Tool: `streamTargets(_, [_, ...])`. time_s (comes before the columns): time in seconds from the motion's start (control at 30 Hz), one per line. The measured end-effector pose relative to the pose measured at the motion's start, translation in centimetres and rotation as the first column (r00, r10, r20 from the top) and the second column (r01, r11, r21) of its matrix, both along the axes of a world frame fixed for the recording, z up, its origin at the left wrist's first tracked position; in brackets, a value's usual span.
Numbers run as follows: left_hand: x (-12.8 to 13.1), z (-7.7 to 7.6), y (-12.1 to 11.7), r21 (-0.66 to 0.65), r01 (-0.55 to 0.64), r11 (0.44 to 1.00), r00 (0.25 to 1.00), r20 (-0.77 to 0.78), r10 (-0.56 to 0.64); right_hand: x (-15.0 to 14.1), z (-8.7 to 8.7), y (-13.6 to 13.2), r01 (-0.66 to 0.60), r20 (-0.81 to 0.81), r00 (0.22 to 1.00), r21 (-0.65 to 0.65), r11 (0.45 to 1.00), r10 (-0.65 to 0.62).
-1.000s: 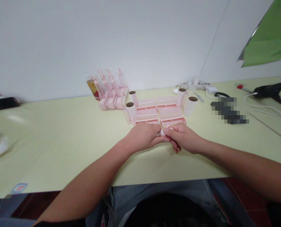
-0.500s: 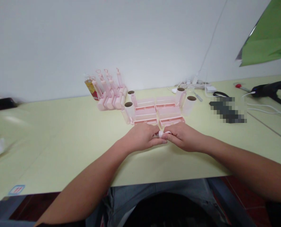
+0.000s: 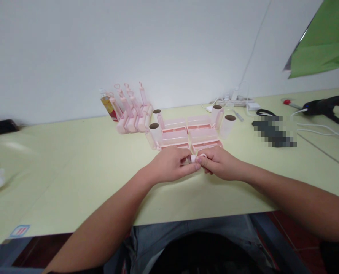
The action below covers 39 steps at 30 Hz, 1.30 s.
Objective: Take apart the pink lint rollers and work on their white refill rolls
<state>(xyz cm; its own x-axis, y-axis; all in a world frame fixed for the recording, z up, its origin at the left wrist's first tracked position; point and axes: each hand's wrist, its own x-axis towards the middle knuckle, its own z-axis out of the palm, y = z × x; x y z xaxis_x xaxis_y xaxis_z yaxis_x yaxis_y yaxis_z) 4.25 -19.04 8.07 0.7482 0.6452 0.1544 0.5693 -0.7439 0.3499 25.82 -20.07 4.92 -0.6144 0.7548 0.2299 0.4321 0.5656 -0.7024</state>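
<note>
Close in front of the pink cases, both hands meet on one small lint roller handle [image 3: 193, 158], a clear piece with a pale pink end and a loop. My left hand [image 3: 172, 164] closes round its clear part, which the fingers largely hide. At the loop end, my right hand [image 3: 220, 163] pinches it between thumb and fingers. Just beyond the hands lie several pink lint roller cases [image 3: 205, 136] with hollow undersides. White sticky rolls [image 3: 228, 126] with brown cardboard cores stand upright beside them, along with clear pink handles [image 3: 150, 139].
At the back left, several lint rollers [image 3: 131, 121] stand with handles upright, near a yellow-labelled bottle [image 3: 109, 107]. A power strip [image 3: 234, 102], white cables and a black device [image 3: 326, 108] occupy the right. A phone [image 3: 2, 127] lies far left. The table's front edge runs below my forearms.
My hands have shifted slightly upward in view, still together on the handle. The right fingers have turned a little round the loop end, and the left hand's grip has opened slightly.
</note>
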Motion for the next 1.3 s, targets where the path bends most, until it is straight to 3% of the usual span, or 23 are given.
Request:
streamTargets(0.17, [-0.6, 0.5, 0.5, -0.23, 0.106, 0.968, 0.991, 0.1, -0.085, 0.9, 0.4, 0.7, -0.023, 0.13, 0.991, 0.188, 0.982, -0.002])
streamTargets(0.43, [-1.1, 0.0, 0.9, -0.345, 0.188, 0.92, 0.982, 0.062, -0.177, 1.1, 1.1, 0.3, -0.113, 0.384, 0.923, 0.264, 0.958, 0.003])
streamTargets(0.57, [-0.9, -0.1, 0.6, -0.305, 0.153, 0.94, 0.988, 0.026, -0.153, 0.9, 0.9, 0.1, -0.101, 0.39, 0.921, 0.256, 0.961, -0.007])
streamTargets(0.73, [-0.6, 0.3, 0.1, -0.164, 0.123, 0.979, 0.987, -0.085, -0.138, 0.6, 0.5, -0.2, -0.09, 0.252, 0.967, 0.229, 0.969, 0.03])
streamTargets(0.9, [-0.6, 0.4, 0.0, -0.052, 0.115, 0.992, 0.985, -0.121, -0.12, 0.3, 0.0, -0.3, -0.032, 0.122, 0.992, 0.157, 0.987, 0.012])
streamTargets(1.07, [-0.8, 0.3, 0.0, 0.033, 0.119, 0.992, 0.988, -0.104, -0.115, -0.2, -0.2, -0.6, 0.032, -0.013, 0.999, -0.033, 0.999, -0.033])
streamTargets(1.3, [-0.5, -0.2, 0.0, 0.169, 0.062, 0.984, 0.989, -0.146, -0.037, -0.9, -1.0, -1.0, 0.105, -0.172, 0.971, -0.329, 0.939, -0.168])
